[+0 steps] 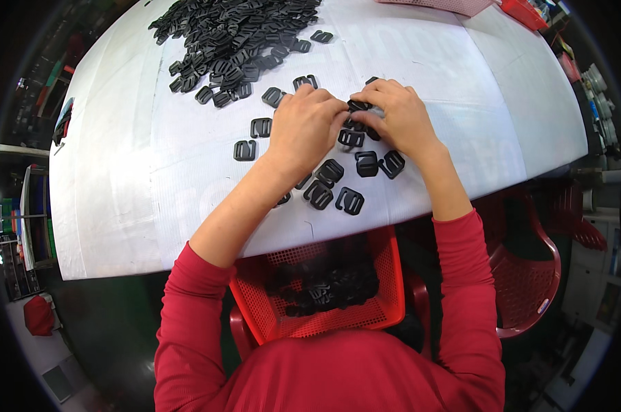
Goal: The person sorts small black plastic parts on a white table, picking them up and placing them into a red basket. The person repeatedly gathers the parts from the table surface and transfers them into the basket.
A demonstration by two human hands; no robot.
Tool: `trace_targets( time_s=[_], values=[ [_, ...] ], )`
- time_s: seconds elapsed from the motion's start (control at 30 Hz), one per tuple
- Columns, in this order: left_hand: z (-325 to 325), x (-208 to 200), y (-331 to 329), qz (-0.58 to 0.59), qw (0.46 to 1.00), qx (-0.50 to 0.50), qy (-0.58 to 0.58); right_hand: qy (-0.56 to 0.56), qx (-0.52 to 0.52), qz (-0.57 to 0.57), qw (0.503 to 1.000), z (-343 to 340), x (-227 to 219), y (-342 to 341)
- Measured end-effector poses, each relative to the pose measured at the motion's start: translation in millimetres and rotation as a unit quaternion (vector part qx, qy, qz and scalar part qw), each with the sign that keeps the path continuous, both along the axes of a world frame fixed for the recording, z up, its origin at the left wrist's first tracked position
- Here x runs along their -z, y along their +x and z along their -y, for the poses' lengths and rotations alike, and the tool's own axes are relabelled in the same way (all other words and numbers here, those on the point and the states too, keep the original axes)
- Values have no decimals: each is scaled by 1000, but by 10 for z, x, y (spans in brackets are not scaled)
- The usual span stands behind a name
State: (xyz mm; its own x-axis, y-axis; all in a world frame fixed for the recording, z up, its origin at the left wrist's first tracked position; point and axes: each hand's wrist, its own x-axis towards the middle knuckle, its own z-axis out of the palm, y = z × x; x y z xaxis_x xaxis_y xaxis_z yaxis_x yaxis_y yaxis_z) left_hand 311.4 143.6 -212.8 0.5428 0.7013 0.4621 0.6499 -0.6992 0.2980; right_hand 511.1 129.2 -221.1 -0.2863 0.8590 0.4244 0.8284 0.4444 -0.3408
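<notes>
Over the table, my left hand and my right hand come close together, fingertips nearly meeting. Between thumb and fingers of my right hand is a black plastic buckle. My left hand is closed, its fingertips at that buckle's left edge; whatever it grips is hidden. Several loose black buckles lie flat around and below the hands, among them one buckle close to the table's near edge. Left of my left hand are two more, a buckle and a lower buckle.
A large heap of black buckles covers the far left of the white-covered table. On my lap, under the table edge, sits a red plastic basket holding more buckles. A pink basket stands far right; a dark red chair is at right.
</notes>
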Motion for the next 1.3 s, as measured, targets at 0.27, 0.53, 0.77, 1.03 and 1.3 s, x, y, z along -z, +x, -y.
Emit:
trace_targets(
  time_s=[0.27, 0.53, 0.77, 1.03, 1.3],
  values=[
    [42, 94, 205, -81, 994, 33, 58, -109, 193, -87, 971, -4, -68, 270],
    [-302, 77, 161, 47, 986, -31, -154, -39, 53, -134, 989, 578, -163, 36],
    [3, 18, 15, 26, 993, 105, -42, -4, 57, -51, 997, 1109, -59, 35],
    [196, -23, -15, 51, 974, 55, -212, -51, 179, -238, 953, 1047, 59, -7],
    [160, -233, -469, 159, 985, -10, -66, 24, 118, -64, 991, 1049, 88, -70]
  ],
)
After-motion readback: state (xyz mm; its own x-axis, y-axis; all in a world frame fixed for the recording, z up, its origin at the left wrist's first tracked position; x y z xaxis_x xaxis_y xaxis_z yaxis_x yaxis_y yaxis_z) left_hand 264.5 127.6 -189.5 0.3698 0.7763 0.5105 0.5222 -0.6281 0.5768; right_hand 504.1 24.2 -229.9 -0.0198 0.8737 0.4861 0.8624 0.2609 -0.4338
